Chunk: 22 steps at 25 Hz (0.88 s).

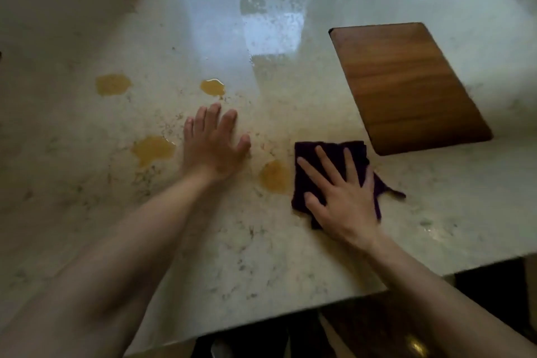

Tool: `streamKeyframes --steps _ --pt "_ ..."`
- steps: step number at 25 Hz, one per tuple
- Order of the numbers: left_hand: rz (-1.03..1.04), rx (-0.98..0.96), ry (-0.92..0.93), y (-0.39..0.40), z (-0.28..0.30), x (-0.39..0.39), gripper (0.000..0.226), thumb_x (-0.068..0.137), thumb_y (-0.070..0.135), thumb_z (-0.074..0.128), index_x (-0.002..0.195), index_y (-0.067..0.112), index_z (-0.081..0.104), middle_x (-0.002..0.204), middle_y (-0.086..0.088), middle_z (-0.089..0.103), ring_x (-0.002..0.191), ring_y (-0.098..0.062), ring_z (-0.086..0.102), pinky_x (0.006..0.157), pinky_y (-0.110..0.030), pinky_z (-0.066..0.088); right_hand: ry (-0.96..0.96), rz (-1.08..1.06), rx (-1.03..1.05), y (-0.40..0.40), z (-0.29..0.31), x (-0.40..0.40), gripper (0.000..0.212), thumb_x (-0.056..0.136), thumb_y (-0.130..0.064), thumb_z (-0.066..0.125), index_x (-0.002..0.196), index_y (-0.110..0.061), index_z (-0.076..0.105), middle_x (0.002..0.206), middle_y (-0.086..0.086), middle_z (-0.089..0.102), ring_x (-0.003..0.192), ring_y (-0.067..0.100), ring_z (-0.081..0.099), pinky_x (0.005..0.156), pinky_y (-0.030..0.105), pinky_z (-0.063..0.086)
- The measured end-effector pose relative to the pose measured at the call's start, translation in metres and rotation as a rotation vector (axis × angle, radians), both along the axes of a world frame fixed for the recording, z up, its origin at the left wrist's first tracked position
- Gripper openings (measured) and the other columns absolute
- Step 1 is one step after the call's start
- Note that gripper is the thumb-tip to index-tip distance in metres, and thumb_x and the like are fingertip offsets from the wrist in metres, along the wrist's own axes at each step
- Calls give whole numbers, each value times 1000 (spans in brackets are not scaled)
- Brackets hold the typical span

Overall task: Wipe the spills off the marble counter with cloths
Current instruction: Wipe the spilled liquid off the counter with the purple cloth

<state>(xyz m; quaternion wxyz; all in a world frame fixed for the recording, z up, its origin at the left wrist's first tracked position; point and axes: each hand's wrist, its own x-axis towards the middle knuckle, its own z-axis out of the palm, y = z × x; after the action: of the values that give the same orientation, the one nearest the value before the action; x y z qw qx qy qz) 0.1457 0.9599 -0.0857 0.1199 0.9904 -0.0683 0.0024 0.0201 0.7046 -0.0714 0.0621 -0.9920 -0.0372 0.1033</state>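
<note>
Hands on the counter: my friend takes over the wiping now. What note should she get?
Left hand: flat on the pale marble counter, holding nothing.
Right hand: pressing the dark purple cloth flat, just right of the nearest yellow puddle.
Done: no puddle looks wiped yet.
Left: four yellow puddles, the nearest one, one left of the left hand, two farther back.
The brown wooden board lies right, clear of spills.

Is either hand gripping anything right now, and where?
Nothing gripped. Right hand presses flat on the middle of the dark purple cloth; left hand lies flat, empty, on the marble counter.
</note>
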Motion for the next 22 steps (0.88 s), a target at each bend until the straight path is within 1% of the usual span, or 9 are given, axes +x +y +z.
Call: streamKeyframes --steps 4,6,8,10,12,16,17,20,22 --pt "6 -29 -10 -2 -1 -1 62 83 58 35 136 26 41 154 -8 34 146 -31 24 119 -54 15 -68 -163 26 37 5 -129 71 87 -60 39 153 -50 18 165 -9 17 151 39 14 110 75 15" --pt "11 -32 -14 -2 0 -1 59 85 57 37 136 26 41 154 -8 33 146 -31 22 120 -54 14 -52 -167 8 67 4 -151 74 84 -59 44 153 -48 23 164 -7 23 149 41 17 108 76 16" --pt "8 -28 -12 -2 0 -3 57 87 55 38 136 26 39 155 -7 32 147 -31 21 121 -54 12 -31 -156 2 88 3 -144 73 84 -58 44 153 -46 26 163 -6 25 149 42 17 107 78 14" --pt "3 -28 -11 -3 0 -4 57 88 56 37 137 26 38 155 -7 31 148 -31 20 121 -54 12 -46 -164 3 100 0 -118 70 86 -57 42 153 -45 27 163 -5 24 150 42 16 106 79 14" --pt "6 -35 12 -2 2 -5 58 89 55 36 139 25 37 157 -7 29 149 -31 18 122 -53 11 -64 -162 9 105 -1 -82 69 88 -58 38 154 -47 20 165 -7 17 151 40 8 107 79 10" --pt "46 -99 29 -1 2 -5 62 88 48 32 142 18 35 155 -7 35 148 -30 23 122 -51 13 8 -176 13 99 -1 29 65 93 -63 17 150 -55 -14 164 -14 -17 149 34 -24 110 74 -9" --pt "56 -92 16 -2 3 -7 61 88 45 32 142 16 35 154 -7 37 148 -29 25 122 -51 16 -14 -174 13 96 -2 61 64 93 -64 13 150 -55 -13 165 -13 -16 149 35 -23 110 74 -8" --pt "68 -18 -22 -6 4 -9 55 91 40 35 139 15 41 149 -8 42 144 -31 32 119 -53 24 -95 -164 24 82 -2 172 63 91 -62 15 153 -54 3 167 -11 -1 152 38 -7 110 76 -1" --pt "67 21 -28 -8 5 -9 53 90 38 40 137 14 47 148 -10 44 143 -33 35 117 -55 28 -25 -137 53 71 0 251 62 92 -60 18 152 -55 2 167 -14 -5 151 36 -11 109 76 -4"
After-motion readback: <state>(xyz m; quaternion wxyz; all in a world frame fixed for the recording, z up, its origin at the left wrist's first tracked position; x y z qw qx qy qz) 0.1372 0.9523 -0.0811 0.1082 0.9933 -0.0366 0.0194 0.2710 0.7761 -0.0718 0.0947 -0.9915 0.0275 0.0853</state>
